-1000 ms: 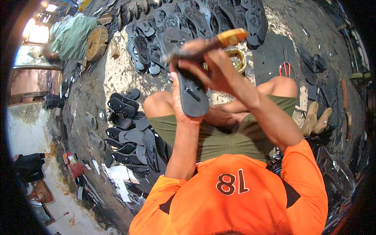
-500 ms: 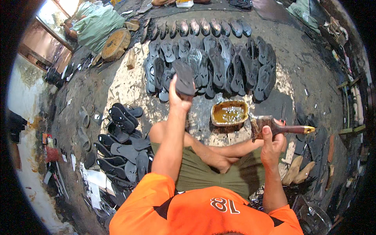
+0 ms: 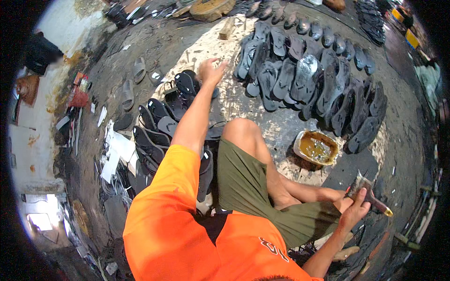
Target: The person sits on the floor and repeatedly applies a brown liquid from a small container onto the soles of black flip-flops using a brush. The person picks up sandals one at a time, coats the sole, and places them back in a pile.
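Note:
My left hand (image 3: 212,73) is stretched out with its fingers apart and nothing in them. It hovers beside the pile of black strapped sandals (image 3: 159,112) on the left. My right hand (image 3: 352,214) grips a wide flat paintbrush (image 3: 378,204) by its dark handle, over my right knee, with the bristles pointing away from me. In front of my crossed legs stands a small tub (image 3: 300,153) of yellow-brown liquid. Beyond it lie several overlapping rows of dark flip-flop soles (image 3: 282,83); one of them (image 3: 307,72) has a shiny wet-looking patch.
A line of smaller sole pieces (image 3: 327,36) runs behind the rows. A round wooden block (image 3: 211,9) and a small wood piece (image 3: 227,29) lie at the far left. Grey slippers (image 3: 127,95) and white paper scraps (image 3: 123,147) are on the floor to the left.
The view has swung to the left. My left hand has let go of the dark sole it held and moved left, beside the sandal pile. My right hand, still on the paintbrush, is lower and farther from the tub.

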A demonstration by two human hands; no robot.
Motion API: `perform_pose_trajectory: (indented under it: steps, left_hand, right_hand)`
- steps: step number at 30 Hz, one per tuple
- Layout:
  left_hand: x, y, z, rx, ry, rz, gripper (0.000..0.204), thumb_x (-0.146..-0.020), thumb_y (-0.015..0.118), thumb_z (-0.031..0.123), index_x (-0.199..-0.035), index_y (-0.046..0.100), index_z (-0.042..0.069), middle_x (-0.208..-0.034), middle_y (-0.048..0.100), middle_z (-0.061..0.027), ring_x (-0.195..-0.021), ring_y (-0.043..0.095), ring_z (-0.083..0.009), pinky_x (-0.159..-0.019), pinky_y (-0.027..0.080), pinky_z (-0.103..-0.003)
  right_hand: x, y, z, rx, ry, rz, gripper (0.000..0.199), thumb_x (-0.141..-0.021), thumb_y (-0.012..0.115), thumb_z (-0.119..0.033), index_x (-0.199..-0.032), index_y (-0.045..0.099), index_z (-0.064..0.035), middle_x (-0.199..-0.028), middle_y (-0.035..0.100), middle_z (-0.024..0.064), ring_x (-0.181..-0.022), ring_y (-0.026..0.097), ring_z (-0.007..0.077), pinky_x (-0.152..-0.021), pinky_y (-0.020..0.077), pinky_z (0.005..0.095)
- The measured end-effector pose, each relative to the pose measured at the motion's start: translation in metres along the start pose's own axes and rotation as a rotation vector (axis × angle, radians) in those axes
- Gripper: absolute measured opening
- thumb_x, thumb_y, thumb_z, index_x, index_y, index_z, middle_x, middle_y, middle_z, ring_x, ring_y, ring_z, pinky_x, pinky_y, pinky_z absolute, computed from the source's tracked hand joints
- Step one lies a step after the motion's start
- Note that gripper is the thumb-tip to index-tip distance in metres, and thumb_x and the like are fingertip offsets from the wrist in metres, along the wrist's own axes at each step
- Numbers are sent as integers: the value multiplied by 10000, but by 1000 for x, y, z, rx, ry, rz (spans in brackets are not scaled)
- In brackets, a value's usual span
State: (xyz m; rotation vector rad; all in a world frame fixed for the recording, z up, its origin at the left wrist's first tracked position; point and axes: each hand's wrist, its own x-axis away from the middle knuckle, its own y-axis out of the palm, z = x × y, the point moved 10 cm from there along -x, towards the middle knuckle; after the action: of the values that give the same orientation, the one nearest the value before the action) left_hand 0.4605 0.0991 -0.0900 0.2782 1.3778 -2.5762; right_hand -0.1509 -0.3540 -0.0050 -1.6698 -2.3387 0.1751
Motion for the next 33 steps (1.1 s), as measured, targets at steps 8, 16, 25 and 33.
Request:
perform_pose_trajectory:
  steps: [8, 16, 25, 33]
  left_hand:
    - [70, -103, -88, -336, 27, 209, 531, -760, 785, 384, -1172, 548, 147, -1269, 471, -93, -1236, 423, -336, -1043, 331, -471]
    - [22, -97, -198, -495, -430, -358, 526, -738, 738, 593, -1105, 684, 221, -1270, 613, -126, -1276, 480, -366, -1032, 349, -537]
    - [28, -224, -217, 343, -160, 361, 494, -924, 613, 80, -1350, 367, 31, -1152, 533, -187, -929, 601, -249, -702, 556, -319]
    - [306, -207, 9, 143, 272, -254, 460, -969, 539, 92, -1399, 436, -34, -1425, 482, -213, -1320, 464, -316, -1102, 339, -382]
  right_hand:
    - [-25, 1, -22, 157, -147, 15, 410, -933, 661, -396, -927, 561, 1, -883, 630, 65, -759, 563, 134, -697, 481, 298]
    - [-31, 34, -18, 64, -128, -160, 414, -974, 611, -312, -1246, 569, -2, -1006, 619, 32, -889, 584, 117, -799, 476, 286]
    - [-69, 183, 67, 473, -366, -489, 346, -883, 691, -288, -1141, 671, -58, -1102, 672, 200, -1045, 639, 324, -909, 481, 404]
    - [-70, 201, 72, 550, -676, -476, 295, -842, 734, -313, -1059, 720, -113, -1005, 705, 141, -945, 661, 330, -849, 510, 410]
